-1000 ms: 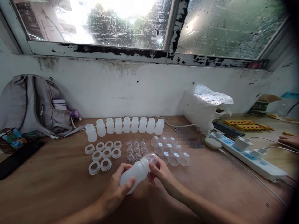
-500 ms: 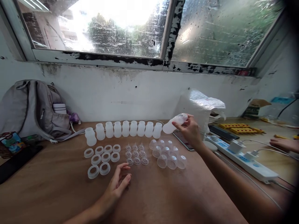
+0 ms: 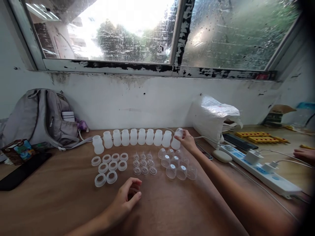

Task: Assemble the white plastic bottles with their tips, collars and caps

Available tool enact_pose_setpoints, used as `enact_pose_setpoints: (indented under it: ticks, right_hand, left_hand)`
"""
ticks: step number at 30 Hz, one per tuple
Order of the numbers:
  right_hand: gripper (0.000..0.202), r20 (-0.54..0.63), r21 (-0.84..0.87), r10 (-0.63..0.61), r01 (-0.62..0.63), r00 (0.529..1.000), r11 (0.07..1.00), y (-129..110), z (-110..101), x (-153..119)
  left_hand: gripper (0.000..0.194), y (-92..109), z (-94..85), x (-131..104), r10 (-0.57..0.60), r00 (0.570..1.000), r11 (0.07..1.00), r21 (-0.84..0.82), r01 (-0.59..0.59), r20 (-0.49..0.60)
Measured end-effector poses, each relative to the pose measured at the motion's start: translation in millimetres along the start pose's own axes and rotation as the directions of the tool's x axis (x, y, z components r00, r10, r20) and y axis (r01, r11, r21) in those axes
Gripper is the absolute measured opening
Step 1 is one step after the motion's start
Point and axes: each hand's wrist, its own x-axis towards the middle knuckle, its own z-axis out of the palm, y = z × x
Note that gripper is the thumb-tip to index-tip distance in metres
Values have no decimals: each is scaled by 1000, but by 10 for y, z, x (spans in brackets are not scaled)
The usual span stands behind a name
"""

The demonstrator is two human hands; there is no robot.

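Observation:
My right hand point(image 3: 187, 141) grips a capped baby bottle point(image 3: 175, 143) by its clear top. The bottle stands upright at the right end of a row of uncapped frosted bottles point(image 3: 141, 137). My left hand point(image 3: 130, 194) rests above the tabletop with curled, parted fingers and nothing in them. Beyond it lie clear silicone nipples point(image 3: 144, 163) in a small grid. To their left are several frosted collar rings point(image 3: 112, 177). Clear dome caps point(image 3: 181, 172) stand in rows to the right, below my right forearm and hand.
At the left are a grey backpack point(image 3: 36, 114) and a black flat object point(image 3: 23, 172). On the right lie a white power strip point(image 3: 263, 172) with cables, a white pouch point(image 3: 209, 121), a phone point(image 3: 205, 153) and yellow parts point(image 3: 261, 137). Another person's hand point(image 3: 304, 154) shows at the right edge.
My right hand has brought the tilted capped bottle down and left, and it is now upright beside the row. My left hand has shifted slightly toward me. The view has turned a little.

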Motion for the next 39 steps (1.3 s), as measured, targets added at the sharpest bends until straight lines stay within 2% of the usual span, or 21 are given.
enact_pose_setpoints:
  ticks: [3,5,7,9,11,12,13,14,15,16,20,23,27,30,32,34,35,36,37,39]
  right_hand:
    - [61,-43,17,-24,24,999,1000,30,-20,-38]
    - [63,-162,8,-64,66,985,998,-29,-86,-106]
    - [52,-315,6,-149,159,937,987,-186,-191,-253]
    - [30,-383,20,-260,290,886,957,-424,-298,-501]
    - [19,-300,48,-382,413,874,909,-688,-357,-834]
    - [17,-195,79,-451,473,871,878,-806,-357,-1018]
    - [16,-78,101,-513,519,855,849,-905,-335,-1201]
    - [17,43,112,-575,568,817,816,-977,-294,-1376]
    - [19,142,98,-612,604,778,791,-1022,-237,-1533]
    - [20,204,59,-612,614,764,787,-1040,-170,-1667]
    - [20,284,-47,-429,459,858,887,-948,79,-1943]
    - [24,322,-56,-325,360,889,931,-881,165,-1968]
    - [39,356,-59,-251,289,900,955,-878,197,-1938]
    - [28,358,-46,-229,262,905,964,-885,203,-1907]
    - [19,321,15,-268,278,908,961,-893,192,-1901]
    - [13,242,123,-338,317,909,940,-911,174,-1918]
    - [12,202,185,-379,345,903,920,-925,165,-1935]
    - [12,173,245,-419,373,891,895,-940,158,-1957]
    - [12,157,297,-457,399,876,867,-956,154,-1982]
    - [14,147,365,-519,442,842,819,-982,153,-2033]
  left_hand:
    - [16,67,-24,-9,50,999,981,189,-51,7]
    - [15,106,-72,-1,138,990,923,360,-133,12]
    - [17,128,-136,28,242,970,807,548,-220,32]
    - [19,116,-197,82,303,953,644,730,-229,31]
    - [22,69,-242,153,325,945,493,860,-134,-39]
    - [23,36,-257,190,339,936,442,894,-71,-93]
    - [24,-1,-268,225,354,924,413,911,-14,-146]
    - [24,-36,-277,255,368,910,401,916,29,-190]
    - [24,-67,-283,279,380,899,400,915,55,-220]
    - [22,-89,-287,296,390,891,405,912,63,-234]
    - [19,-81,-276,294,423,897,427,901,-74,-127]
    - [20,-25,-229,243,437,898,463,867,-184,-43]
    - [21,13,-171,170,428,903,576,778,-251,-25]
    - [17,23,-133,140,406,913,720,631,-291,-43]
    - [16,37,-80,137,366,921,858,430,-280,-131]
    - [25,56,2,141,238,925,971,82,-224,-296]
    - [31,67,50,143,136,924,973,-125,-192,-358]
    - [35,78,98,143,34,925,934,-316,-164,-378]
    - [39,87,143,139,-42,934,874,-467,-138,-355]
    - [40,100,215,122,-93,963,772,-629,-90,-252]
